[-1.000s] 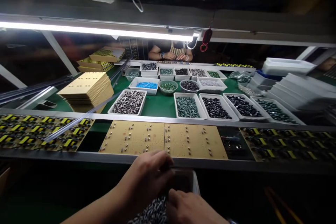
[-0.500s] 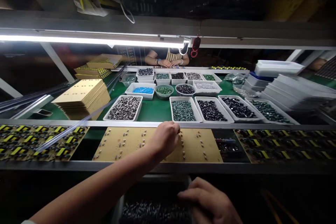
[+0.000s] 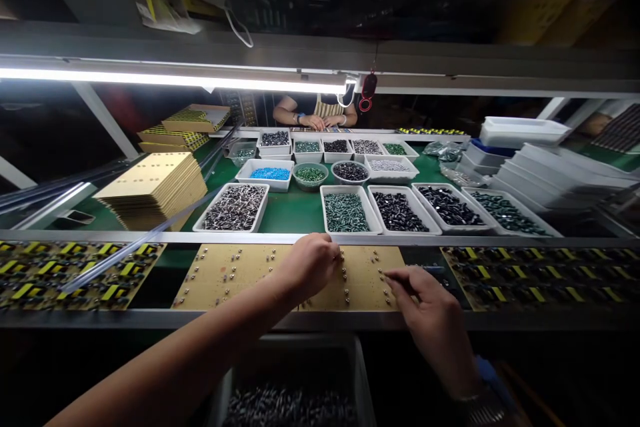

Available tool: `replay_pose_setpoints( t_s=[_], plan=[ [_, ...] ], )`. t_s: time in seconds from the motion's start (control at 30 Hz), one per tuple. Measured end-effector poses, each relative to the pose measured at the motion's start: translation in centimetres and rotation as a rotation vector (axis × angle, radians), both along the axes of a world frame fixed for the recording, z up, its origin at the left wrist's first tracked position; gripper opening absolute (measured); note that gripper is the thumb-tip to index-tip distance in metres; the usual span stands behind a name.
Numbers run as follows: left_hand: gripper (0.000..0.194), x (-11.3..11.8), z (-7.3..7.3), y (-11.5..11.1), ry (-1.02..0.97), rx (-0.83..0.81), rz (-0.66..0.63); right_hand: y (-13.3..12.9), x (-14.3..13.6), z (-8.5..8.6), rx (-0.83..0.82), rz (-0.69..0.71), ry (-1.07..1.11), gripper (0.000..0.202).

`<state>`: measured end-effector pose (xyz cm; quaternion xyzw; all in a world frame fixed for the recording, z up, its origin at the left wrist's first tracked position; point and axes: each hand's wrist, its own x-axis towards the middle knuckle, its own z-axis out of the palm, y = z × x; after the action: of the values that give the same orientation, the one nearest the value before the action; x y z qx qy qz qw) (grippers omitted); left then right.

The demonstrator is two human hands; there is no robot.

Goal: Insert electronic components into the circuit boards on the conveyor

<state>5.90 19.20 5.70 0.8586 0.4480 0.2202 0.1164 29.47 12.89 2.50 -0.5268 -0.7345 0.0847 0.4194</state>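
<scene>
Green surface holding trays. Left hand, right hand both working at brown boards, fingers pinching together; can't tell on what.

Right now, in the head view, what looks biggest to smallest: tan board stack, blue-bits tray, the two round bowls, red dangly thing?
Tan board stack
Blue-bits tray
Green-bits bowl and dark-bits bowl: too alike to rank
Red dangly thing

Hands — over tan boards, bins beyond
</scene>
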Motion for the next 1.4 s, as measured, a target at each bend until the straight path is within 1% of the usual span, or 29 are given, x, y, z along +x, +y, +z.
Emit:
replay_pose_setpoints(
  t_s=[0.1, 0.23, 0.53, 0.63, 0.7, 0.8, 0.87, 0.93, 0.97, 1.0, 1.07, 1.1, 1.13, 1.23, 1.3, 1.33, 1.4],
  plan=[
    [0.015, -0.4, -0.1, 0.4, -0.033, -0.008, -0.02, 0.9, -0.5, -0.2, -0.013, -0.027, -0.041, 0.013],
    [0.009, -0.2, -0.2, 0.5, -0.051, -0.003, 0.023, 1.6, -1.0, -0.3, -0.015, -0.044, -0.116, 0.014],
    [0.014, 0.3, 0.3, 0.0, 0.034, 0.035, 0.051, 1.6, -1.3, -0.4, 0.019, -0.045, -0.216, 0.017],
    [0.017, 0.5, 0.2, 0.0, 0.072, 0.053, 0.047, 1.8, -0.9, 0.4, -0.007, 0.008, -0.256, 0.013],
    [0.019, 0.5, 0.3, 0.0, 0.099, 0.048, 0.015, 2.1, -0.1, 1.1, -0.043, 0.094, -0.274, 0.01],
    [0.019, 0.3, 1.0, -0.6, 0.138, 0.015, -0.029, 2.6, 1.2, 1.9, -0.095, 0.255, -0.285, 0.02],
    [0.013, -0.1, 1.9, -1.9, 0.146, -0.003, -0.017, 3.0, 1.8, 2.0, -0.127, 0.308, -0.278, 0.021],
    [0.022, -1.0, 3.0, -4.1, 0.141, -0.028, 0.014, 3.3, 2.1, 2.0, -0.163, 0.305, -0.263, 0.02],
    [0.024, -1.7, 3.5, -5.5, 0.147, -0.062, 0.021, 3.4, 2.1, 2.0, -0.176, 0.297, -0.257, 0.019],
    [0.018, -2.4, 3.9, -7.0, 0.16, -0.122, 0.01, 3.4, 2.1, 2.0, -0.188, 0.292, -0.254, 0.018],
    [0.013, -4.1, 4.1, -9.9, 0.284, -0.376, -0.087, 3.5, 2.0, 2.1, -0.204, 0.298, -0.251, 0.017],
    [0.018, -4.9, 3.8, -11.3, 0.341, -0.45, -0.15, 3.5, 1.9, 2.2, -0.206, 0.308, -0.252, 0.016],
    [0.02, -5.6, 3.3, -12.4, 0.373, -0.468, -0.172, 3.4, 1.9, 2.3, -0.206, 0.319, -0.256, 0.017],
    [0.03, -6.8, 0.9, -14.8, 0.38, -0.419, -0.105, 3.2, 1.7, 2.4, -0.166, 0.333, -0.284, 0.019],
    [0.035, -6.9, -0.4, -15.5, 0.369, -0.413, -0.062, 3.0, 1.7, 2.1, -0.098, 0.329, -0.304, 0.019],
    [0.038, -6.8, -0.8, -15.6, 0.378, -0.423, -0.061, 3.0, 1.7, 1.9, -0.058, 0.324, -0.312, 0.019],
    [0.042, -6.8, -1.1, -15.6, 0.425, -0.448, -0.088, 2.8, 1.7, 1.3, 0.014, 0.31, -0.321, 0.018]
  ],
)
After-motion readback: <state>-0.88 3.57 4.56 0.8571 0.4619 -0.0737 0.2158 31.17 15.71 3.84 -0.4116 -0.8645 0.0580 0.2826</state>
